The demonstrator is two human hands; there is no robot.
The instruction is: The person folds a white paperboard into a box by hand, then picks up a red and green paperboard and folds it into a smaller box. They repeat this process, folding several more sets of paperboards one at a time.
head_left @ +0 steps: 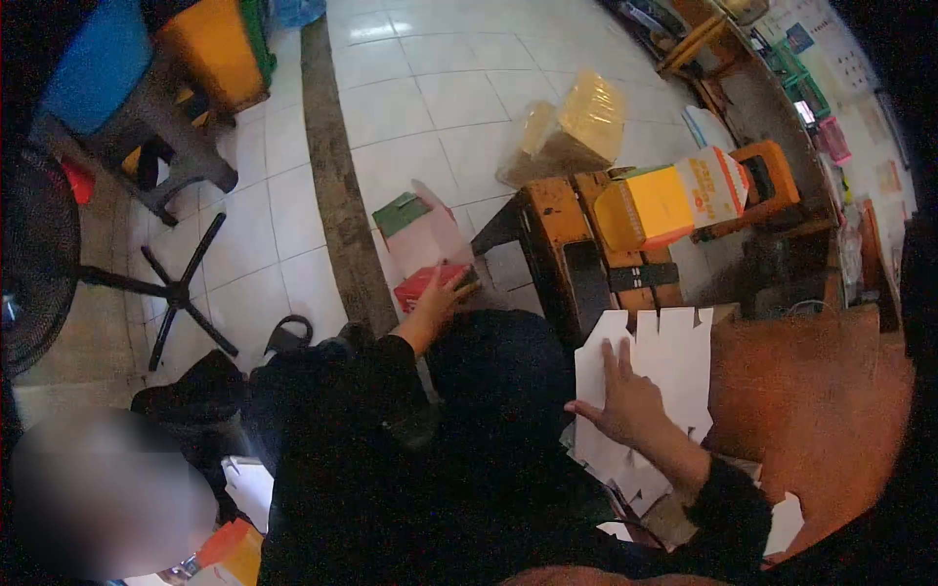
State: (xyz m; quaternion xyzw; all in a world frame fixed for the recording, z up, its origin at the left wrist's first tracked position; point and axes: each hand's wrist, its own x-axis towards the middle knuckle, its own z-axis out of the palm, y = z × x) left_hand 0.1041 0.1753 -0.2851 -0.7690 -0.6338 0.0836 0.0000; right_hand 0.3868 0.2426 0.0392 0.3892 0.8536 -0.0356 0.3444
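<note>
You see a rather dim room — white glare shines on the floor tiles (391, 27) at the upper left of centre. The wide lens bends the edges, the corners fall black and grainy, and one lower-left patch is blurred.

Both hands (629, 400) palm-down, fingers spread, arms reaching apart.

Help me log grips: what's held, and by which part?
Left hand holds the carton by its red end; right hand lies spread on white card.
</note>
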